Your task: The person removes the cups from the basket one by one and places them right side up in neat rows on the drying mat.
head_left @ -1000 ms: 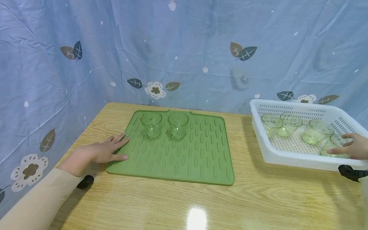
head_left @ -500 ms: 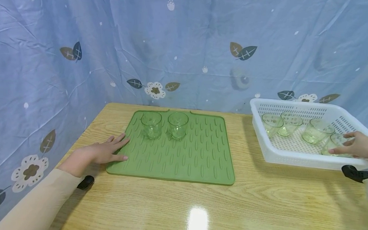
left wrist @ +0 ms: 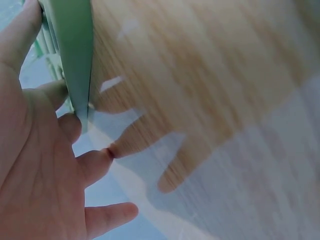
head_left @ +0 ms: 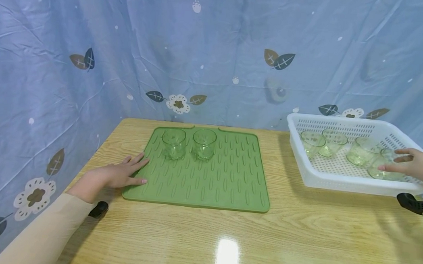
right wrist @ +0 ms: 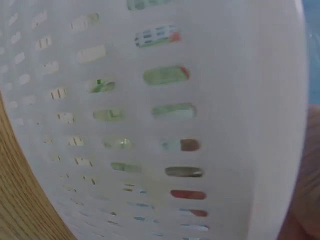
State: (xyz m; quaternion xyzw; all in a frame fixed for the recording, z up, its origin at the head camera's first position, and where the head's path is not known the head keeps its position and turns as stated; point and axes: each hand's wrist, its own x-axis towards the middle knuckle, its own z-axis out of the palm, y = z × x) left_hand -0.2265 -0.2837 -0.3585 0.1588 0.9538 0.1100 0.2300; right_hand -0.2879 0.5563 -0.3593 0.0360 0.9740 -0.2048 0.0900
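Observation:
My left hand (head_left: 121,174) rests on the left edge of a green ribbed mat (head_left: 212,184), its fingers spread and straight. In the left wrist view the fingers touch the mat's edge. Two clear greenish glasses, one on the left (head_left: 174,144) and one beside it (head_left: 204,144), stand upright at the back of the mat. My right hand (head_left: 420,165) reaches into a white plastic basket (head_left: 339,181) and grips a glass (head_left: 377,169) near its front right corner, thumb in front and fingers behind. That glass looks tilted. In the right wrist view the basket wall hides most of the grip.
Three more glasses share the basket: a left one (head_left: 310,144), one behind it (head_left: 333,142) and one in the middle (head_left: 362,151). Everything stands on a wooden table (head_left: 176,239). A blue patterned curtain (head_left: 216,59) hangs behind and along the left.
My right hand has shifted slightly right and up, and the glass at its fingers has risen and tilted a little. The left hand, the mat and its two glasses have stayed put.

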